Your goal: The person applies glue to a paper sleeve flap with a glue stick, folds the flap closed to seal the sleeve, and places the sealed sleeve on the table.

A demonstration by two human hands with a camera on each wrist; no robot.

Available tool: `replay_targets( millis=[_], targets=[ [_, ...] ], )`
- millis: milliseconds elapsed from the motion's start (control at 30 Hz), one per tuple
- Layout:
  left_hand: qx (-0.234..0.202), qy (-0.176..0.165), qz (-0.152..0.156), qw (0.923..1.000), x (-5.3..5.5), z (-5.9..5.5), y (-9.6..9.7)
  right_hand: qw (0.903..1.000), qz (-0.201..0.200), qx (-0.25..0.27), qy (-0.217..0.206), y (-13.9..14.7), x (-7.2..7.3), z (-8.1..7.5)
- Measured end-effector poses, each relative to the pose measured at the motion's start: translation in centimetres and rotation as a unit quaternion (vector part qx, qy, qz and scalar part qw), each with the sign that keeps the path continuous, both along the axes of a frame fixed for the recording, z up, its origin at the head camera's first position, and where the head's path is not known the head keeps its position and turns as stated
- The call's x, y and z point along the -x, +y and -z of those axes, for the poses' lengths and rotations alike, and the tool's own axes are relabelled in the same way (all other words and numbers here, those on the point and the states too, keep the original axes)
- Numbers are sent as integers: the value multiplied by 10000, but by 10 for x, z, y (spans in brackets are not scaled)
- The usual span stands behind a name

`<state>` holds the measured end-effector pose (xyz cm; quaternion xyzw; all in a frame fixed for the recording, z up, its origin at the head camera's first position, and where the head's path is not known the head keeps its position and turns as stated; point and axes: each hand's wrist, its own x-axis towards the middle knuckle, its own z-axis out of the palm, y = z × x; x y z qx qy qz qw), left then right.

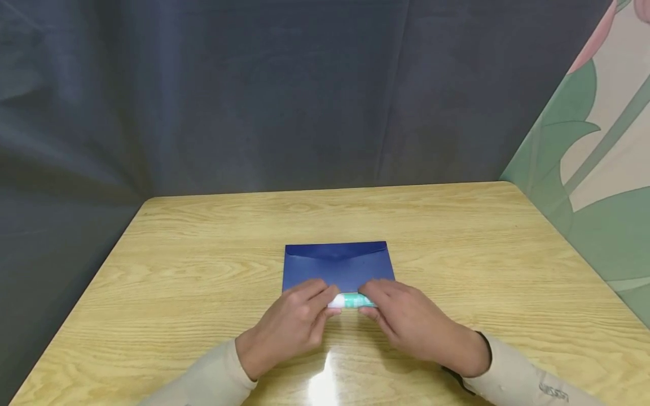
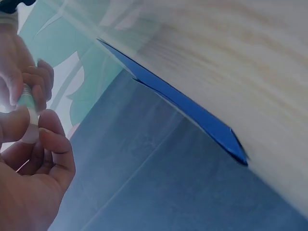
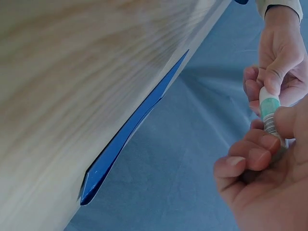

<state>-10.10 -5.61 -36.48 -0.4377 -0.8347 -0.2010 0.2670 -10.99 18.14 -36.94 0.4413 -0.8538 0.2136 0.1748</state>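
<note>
A glue stick (image 1: 351, 300) with a white cap and a green-and-white body is held level between both hands, in front of a blue envelope (image 1: 335, 270). My left hand (image 1: 297, 317) pinches the white cap end (image 2: 32, 131) between thumb and fingers. The other end is gripped by my right hand (image 1: 413, 322), whose fingers curl round the green body; a striped barcode (image 3: 269, 122) shows there in the right wrist view. Behind the hands, the envelope lies on the table with its flap (image 1: 335, 249) along the far side. Its near edge is partly hidden by the hands.
The wood-grain table (image 1: 203, 237) runs back to a dark curtain (image 1: 279, 96), which also hangs along the left side. On the right stands a panel (image 1: 599, 169) printed with green leaves. A bright glare spot (image 1: 323, 383) shows on the tabletop near the front.
</note>
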Motion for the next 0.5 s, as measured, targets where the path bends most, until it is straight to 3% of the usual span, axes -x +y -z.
replay_targets(
  millis=[233,500],
  targets=[
    [-12,92,-20,10000,-1,0,2,9984,96,-163,-538,-1,-3,-1],
    [107,-66,-158,9998,-1,0,2,9994,188,-212,-219,-1,-2,0]
  ],
)
